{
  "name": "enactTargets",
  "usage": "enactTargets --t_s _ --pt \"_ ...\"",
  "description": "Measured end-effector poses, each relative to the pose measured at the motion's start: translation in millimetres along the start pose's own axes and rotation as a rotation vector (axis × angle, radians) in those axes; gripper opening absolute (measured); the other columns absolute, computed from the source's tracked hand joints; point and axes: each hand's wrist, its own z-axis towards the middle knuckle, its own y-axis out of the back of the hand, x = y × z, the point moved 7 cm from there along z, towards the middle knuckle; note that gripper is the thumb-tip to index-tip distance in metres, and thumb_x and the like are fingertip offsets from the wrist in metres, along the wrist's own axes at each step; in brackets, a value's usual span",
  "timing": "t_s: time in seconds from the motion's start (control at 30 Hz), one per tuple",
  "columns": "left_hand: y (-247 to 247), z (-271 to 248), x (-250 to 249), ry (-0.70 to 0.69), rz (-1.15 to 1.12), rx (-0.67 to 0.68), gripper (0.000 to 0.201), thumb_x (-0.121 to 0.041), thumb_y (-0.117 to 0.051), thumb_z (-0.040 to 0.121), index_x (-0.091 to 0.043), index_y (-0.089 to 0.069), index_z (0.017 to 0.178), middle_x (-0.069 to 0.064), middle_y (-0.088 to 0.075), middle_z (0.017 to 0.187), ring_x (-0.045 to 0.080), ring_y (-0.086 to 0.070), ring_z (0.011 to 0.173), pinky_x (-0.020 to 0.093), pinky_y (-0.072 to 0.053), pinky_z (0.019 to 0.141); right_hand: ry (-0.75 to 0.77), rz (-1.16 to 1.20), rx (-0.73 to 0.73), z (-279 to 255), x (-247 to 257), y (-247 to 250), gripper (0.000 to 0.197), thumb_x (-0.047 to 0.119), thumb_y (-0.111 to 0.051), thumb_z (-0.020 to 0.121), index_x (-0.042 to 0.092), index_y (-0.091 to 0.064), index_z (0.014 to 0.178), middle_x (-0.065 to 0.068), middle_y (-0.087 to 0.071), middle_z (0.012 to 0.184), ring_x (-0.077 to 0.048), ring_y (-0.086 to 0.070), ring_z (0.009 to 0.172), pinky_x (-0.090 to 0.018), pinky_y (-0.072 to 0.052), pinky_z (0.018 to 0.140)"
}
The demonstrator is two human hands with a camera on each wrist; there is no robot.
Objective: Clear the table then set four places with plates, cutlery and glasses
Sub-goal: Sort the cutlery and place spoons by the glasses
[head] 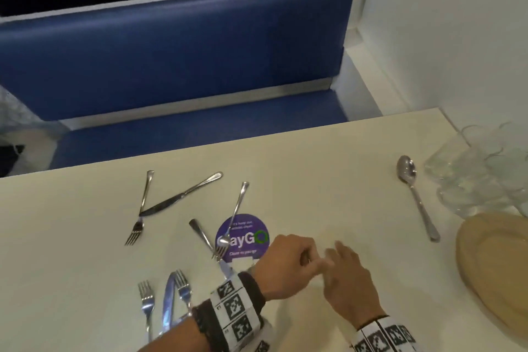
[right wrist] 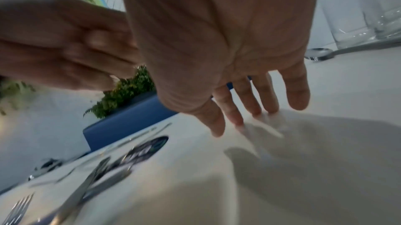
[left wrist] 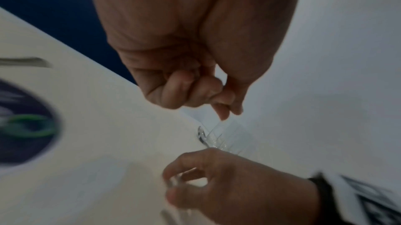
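Though the cutlery [head: 183, 197] lies scattered around ten o'clock on the table [head: 314, 180], no place looks set. Glasses [head: 480, 168], apparently empty, cluster at two o'clock above the bare plates [head: 497, 260]. Left hand [head: 288, 268] is curled, holding nothing I can see; right hand [head: 350, 280] spreads flat.

Counting four forks [head: 136, 217], three knives [head: 183, 194], one spoon [head: 414, 194], one sticker [head: 243, 237]. Glasses [head: 480, 168] too blurry to count (plates [head: 497, 263] likewise).
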Motion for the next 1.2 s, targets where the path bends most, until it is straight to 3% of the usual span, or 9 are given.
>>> enactTargets --t_s 0.13,0.27,0.47,0.57,0.67,0.77,0.9,1.07,1.2 --pt "22.4 -100.6 76.9 0.136 -0.023 0.012 0.043 -0.051 -0.065 0.091 -0.023 -0.048 0.063 -0.009 -0.044 0.055 0.001 -0.047 0.055 0.011 -0.038 0.064 -0.069 0.008 -0.093 -27.4 34.0 -36.3 0.052 0.028 -0.057 0.095 0.012 -0.048 0.144 -0.012 -0.038 0.157 -0.032 -0.034 0.144 -0.049 -0.045 0.104" --pt "81.4 -167.9 154.3 0.221 -0.002 -0.141 0.040 -0.051 -0.065 0.090 -0.024 -0.050 0.064 -0.009 -0.044 0.056 0.006 -0.042 0.053 0.017 -0.033 0.056 -0.078 0.026 -0.065 -36.7 87.9 -58.7 0.048 0.035 -0.044 0.098 0.011 -0.049 0.140 -0.009 -0.039 0.153 -0.029 -0.034 0.141 -0.040 -0.039 0.109" --pt "159.9 -239.0 237.2 0.351 0.044 -0.345 0.039 -0.041 -0.066 0.093 -0.021 -0.050 0.063 -0.010 -0.047 0.057 0.006 -0.038 0.052 0.015 -0.031 0.052 -0.179 0.095 -0.175 -49.8 150.4 -48.1 0.027 0.018 -0.052 0.097 0.010 -0.057 0.123 -0.010 -0.052 0.126 -0.030 -0.053 0.114 -0.036 -0.043 0.088" --pt "149.6 -250.1 247.8 0.381 0.101 -0.244 0.042 -0.050 -0.064 0.090 -0.025 -0.046 0.062 -0.009 -0.049 0.059 0.007 -0.043 0.055 0.023 -0.037 0.057 0.100 0.021 -0.226 -69.8 204.3 -57.6 0.030 0.012 -0.050 0.098 0.016 -0.059 0.126 -0.004 -0.053 0.131 -0.019 -0.057 0.110 -0.021 -0.043 0.080" --pt "110.6 -246.9 238.1 0.405 0.195 -0.088 0.044 -0.061 -0.060 0.088 -0.023 -0.054 0.067 -0.008 -0.058 0.068 0.009 -0.054 0.061 0.028 -0.051 0.064 0.243 -0.048 -0.141 -82.0 233.8 -91.8 0.039 0.009 -0.057 0.094 0.020 -0.059 0.132 0.003 -0.053 0.137 -0.015 -0.053 0.124 -0.023 -0.048 0.096" --pt "67.9 -235.9 221.9 0.407 0.330 0.061 0.050 -0.068 -0.057 0.086 -0.019 -0.060 0.086 0.000 -0.065 0.090 0.019 -0.066 0.083 0.034 -0.056 0.079 0.137 -0.062 -0.261 -71.1 226.1 -89.7 0.041 0.006 -0.059 0.091 0.018 -0.059 0.131 -0.001 -0.057 0.135 -0.021 -0.054 0.118 -0.031 -0.050 0.096" --pt "46.3 -226.8 222.1 0.443 0.360 0.085 0.044 -0.050 -0.061 0.092 -0.014 -0.060 0.118 0.003 -0.065 0.111 0.020 -0.065 0.099 0.033 -0.055 0.088 0.027 -0.125 -0.269 -42.9 210.1 -71.7 0.038 0.011 -0.051 0.097 0.019 -0.051 0.134 -0.002 -0.053 0.131 -0.023 -0.048 0.121 -0.032 -0.050 0.092" --pt "46.5 -235.2 232.0 0.519 0.308 0.042 0.038 -0.044 -0.062 0.088 -0.017 -0.056 0.114 -0.001 -0.051 0.102 0.017 -0.055 0.092 0.027 -0.048 0.081 0.034 -0.161 -0.211 -37.3 196.5 -80.3 0.033 0.010 -0.052 0.096 0.019 -0.053 0.128 -0.001 -0.057 0.123 -0.020 -0.051 0.107 -0.030 -0.049 0.088" --pt "46.3 -240.8 233.0 0.522 0.301 0.023 0.039 -0.048 -0.056 0.089 -0.017 -0.054 0.113 0.002 -0.056 0.109 0.020 -0.060 0.101 0.032 -0.052 0.092 0.065 -0.114 -0.252 -47.0 187.1 -88.7 0.031 0.013 -0.053 0.096 0.018 -0.056 0.127 -0.001 -0.059 0.119 -0.019 -0.051 0.101 -0.029 -0.049 0.087"
